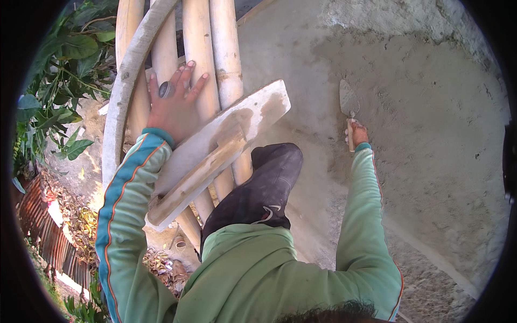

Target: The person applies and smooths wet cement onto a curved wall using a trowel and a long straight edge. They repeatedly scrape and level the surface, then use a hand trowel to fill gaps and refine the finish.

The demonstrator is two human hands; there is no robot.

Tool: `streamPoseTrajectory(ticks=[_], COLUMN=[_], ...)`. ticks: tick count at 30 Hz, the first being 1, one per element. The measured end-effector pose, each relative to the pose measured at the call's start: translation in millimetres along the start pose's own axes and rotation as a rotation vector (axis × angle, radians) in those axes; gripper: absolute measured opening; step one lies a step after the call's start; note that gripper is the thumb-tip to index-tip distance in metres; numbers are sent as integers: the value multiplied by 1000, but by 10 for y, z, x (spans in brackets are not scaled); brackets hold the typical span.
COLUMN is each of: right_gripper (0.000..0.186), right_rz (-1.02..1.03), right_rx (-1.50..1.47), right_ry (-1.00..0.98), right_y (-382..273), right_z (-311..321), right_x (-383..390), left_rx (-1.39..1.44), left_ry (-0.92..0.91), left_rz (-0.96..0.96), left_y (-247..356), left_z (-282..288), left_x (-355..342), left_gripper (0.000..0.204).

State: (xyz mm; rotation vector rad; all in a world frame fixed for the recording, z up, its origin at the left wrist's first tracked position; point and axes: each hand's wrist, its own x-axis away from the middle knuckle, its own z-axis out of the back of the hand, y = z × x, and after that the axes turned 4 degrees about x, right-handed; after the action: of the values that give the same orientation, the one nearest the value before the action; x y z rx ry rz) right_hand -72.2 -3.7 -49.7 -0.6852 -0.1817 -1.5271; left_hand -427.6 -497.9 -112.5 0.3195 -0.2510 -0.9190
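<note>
My right hand point(359, 135) is wrapped round the wooden handle of a pointed trowel point(348, 98). The trowel's grey-smeared metal blade lies against the wet cement plaster point(425, 118) on the right. On the left, my left hand point(173, 112) rests with fingers spread on the bamboo poles point(199, 43) and wears a large dark-stoned ring. Beside that wrist a long wooden float point(261, 110) lies slantwise across the poles, its handle facing up and its board stained with cement. Part of the board passes behind my left forearm.
A curved grey pole point(126, 81) crosses the bamboo at the far left. Green leafy plants point(72, 48) crowd the left rim. Below are dry leaves and a rusty corrugated sheet point(54, 231). My dark-trousered knee point(274, 167) is bent between the poles and the plaster.
</note>
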Motion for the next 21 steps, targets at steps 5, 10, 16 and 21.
streamPoseTrajectory(ticks=[5,10,16,21], right_gripper=[40,42,36,40], right_rz=[184,279,478,509], right_rx=[454,300,-7,366], right_ry=[140,279,344,196], right_y=[162,-968,-1375,-877], right_z=[64,170,538,259], right_x=[-170,296,442,130], left_rx=[17,24,25,47], left_ry=[15,-28,-32,-13], left_rz=[-20,-1,4,-2], left_y=[-23,-1,27,-8], left_z=[-34,44,27,38], left_x=[-12,-27,0,14], left_gripper=[96,97,99,99])
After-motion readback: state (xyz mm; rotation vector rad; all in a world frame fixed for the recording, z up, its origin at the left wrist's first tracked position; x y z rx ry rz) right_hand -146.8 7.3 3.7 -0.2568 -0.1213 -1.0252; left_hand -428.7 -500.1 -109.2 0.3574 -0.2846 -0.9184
